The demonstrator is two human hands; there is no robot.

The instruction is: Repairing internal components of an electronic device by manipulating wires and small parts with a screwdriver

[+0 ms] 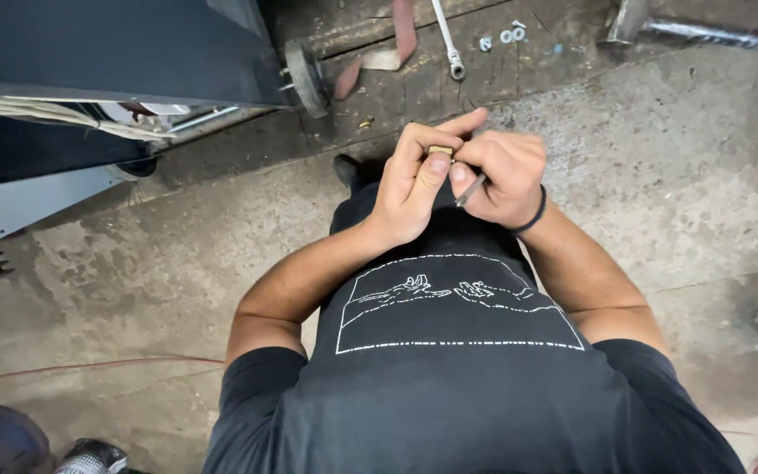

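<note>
Left hand (414, 184) grip pinches a small brass piece (439, 151); right hand (502, 180) grip, touching it, clasps a thin metal rod (471, 190). Fitting appears unfinished. Wrench (447, 39) and washers (504, 37) lie beyond, untouched.

- Dark charcoal short-sleeved T-shirt (484, 404), sleeves ending above the elbows.
- White line drawing on the chest (458, 303): two outstretched hands reaching toward each other, framed by a dashed rectangle.
- Thin black band (532, 215) around the right wrist.
- Bare forearms, no gloves.
- Dark trousers and a dark shoe (346, 168).
</note>
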